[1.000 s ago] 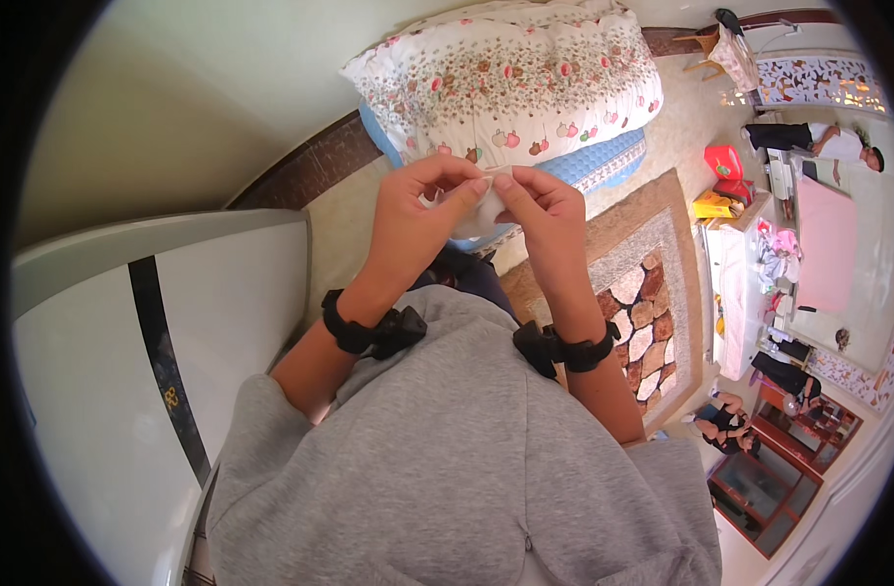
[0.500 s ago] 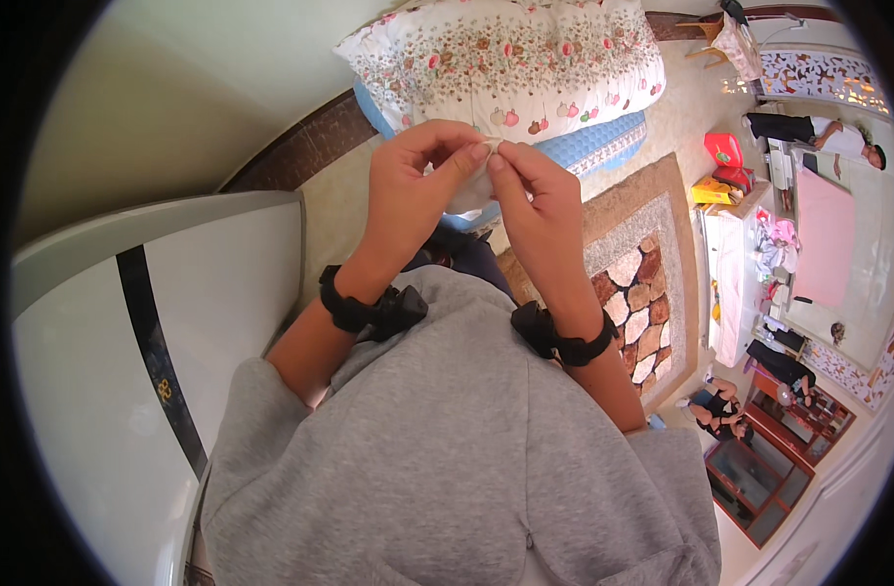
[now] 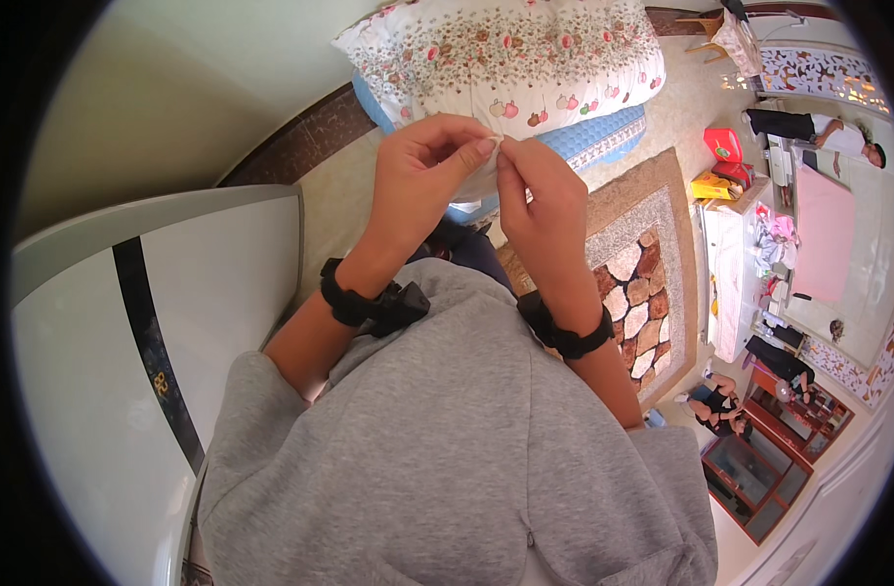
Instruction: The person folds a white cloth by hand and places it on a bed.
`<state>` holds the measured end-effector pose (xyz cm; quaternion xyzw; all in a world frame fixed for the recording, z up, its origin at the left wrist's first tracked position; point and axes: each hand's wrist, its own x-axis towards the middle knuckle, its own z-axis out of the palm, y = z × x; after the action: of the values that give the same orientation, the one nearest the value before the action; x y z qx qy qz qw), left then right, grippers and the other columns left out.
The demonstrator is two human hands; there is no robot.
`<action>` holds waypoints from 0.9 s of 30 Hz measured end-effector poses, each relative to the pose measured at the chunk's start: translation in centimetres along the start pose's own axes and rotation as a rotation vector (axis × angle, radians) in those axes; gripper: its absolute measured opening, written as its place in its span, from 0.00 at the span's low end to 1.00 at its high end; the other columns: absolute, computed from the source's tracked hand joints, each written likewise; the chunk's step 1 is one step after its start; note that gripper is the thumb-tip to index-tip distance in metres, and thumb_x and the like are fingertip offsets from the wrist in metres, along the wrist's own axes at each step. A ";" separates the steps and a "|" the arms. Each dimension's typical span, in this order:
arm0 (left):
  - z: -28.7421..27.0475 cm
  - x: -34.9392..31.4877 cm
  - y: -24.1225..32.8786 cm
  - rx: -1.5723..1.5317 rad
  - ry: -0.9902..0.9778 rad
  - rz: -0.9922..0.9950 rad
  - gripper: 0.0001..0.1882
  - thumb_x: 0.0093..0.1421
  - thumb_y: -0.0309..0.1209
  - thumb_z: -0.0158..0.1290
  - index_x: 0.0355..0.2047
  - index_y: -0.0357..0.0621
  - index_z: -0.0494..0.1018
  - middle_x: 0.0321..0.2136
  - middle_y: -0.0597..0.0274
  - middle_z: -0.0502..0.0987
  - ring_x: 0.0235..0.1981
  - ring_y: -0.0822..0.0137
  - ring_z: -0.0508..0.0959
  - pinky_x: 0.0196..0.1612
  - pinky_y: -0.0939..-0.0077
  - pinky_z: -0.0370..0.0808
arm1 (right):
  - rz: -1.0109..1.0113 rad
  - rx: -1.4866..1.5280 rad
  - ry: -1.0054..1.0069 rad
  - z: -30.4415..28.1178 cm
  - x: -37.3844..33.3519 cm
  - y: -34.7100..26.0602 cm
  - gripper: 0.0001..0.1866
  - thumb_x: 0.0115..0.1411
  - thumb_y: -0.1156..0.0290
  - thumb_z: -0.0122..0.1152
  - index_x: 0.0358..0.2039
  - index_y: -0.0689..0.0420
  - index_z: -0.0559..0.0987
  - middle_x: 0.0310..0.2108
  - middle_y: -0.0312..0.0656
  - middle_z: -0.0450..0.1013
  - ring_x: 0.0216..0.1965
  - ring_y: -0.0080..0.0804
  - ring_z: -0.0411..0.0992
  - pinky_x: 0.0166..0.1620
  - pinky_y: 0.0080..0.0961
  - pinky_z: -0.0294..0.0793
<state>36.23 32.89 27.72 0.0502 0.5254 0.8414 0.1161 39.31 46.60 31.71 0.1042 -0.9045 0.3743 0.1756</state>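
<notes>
Both hands are raised in front of me with their fingertips almost meeting. My left hand (image 3: 419,178) pinches the gathered top of what looks like a thin white plastic bag (image 3: 480,184) between thumb and forefinger. From the other side, my right hand (image 3: 546,195) pinches the same edge, its fingers curled in. The bag is partly see-through and hangs down between the hands. Most of it is hidden behind the left thumb and the right fingers, and I cannot make out anything inside it.
Beyond my hands lies a flowered quilt (image 3: 510,68) over a blue mat (image 3: 603,137). A stone-patterned rug (image 3: 637,293) is on the floor to the right. A glossy white cabinet (image 3: 222,293) stands at my left. Several people are farther off right, near a pink-covered table (image 3: 826,239).
Both hands have shifted slightly to the right, still pinching the bag's top. Less of the bag shows between them now.
</notes>
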 end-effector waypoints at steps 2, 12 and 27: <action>0.3 0.0 0.1 0.022 0.028 0.002 0.06 0.59 0.22 0.56 0.37 0.35 0.78 0.31 0.66 0.79 0.33 0.80 0.75 0.37 0.85 0.72 | 0.034 0.009 0.002 0.1 -0.1 0.1 0.06 0.54 0.82 0.55 0.34 0.63 0.76 0.23 0.47 0.69 0.26 0.45 0.70 0.29 0.35 0.68; 0.3 0.4 -0.1 0.113 -0.001 0.020 0.07 0.60 0.25 0.56 0.38 0.37 0.79 0.29 0.68 0.78 0.29 0.81 0.73 0.34 0.85 0.70 | -0.047 -0.055 -0.029 -0.1 0.0 0.6 0.08 0.53 0.81 0.56 0.36 0.63 0.76 0.23 0.46 0.68 0.26 0.44 0.69 0.29 0.37 0.67; 0.6 0.9 1.6 0.515 0.011 0.345 0.04 0.55 0.23 0.55 0.32 0.41 0.76 0.36 0.65 0.77 0.38 0.70 0.74 0.42 0.79 0.70 | 0.108 0.054 0.019 0.3 0.8 0.2 0.11 0.51 0.74 0.65 0.36 0.59 0.77 0.32 0.44 0.70 0.33 0.39 0.70 0.38 0.32 0.69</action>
<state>35.26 32.95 29.33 0.1616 0.7058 0.6881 -0.0478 38.42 46.50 31.69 0.0563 -0.8967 0.4085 0.1608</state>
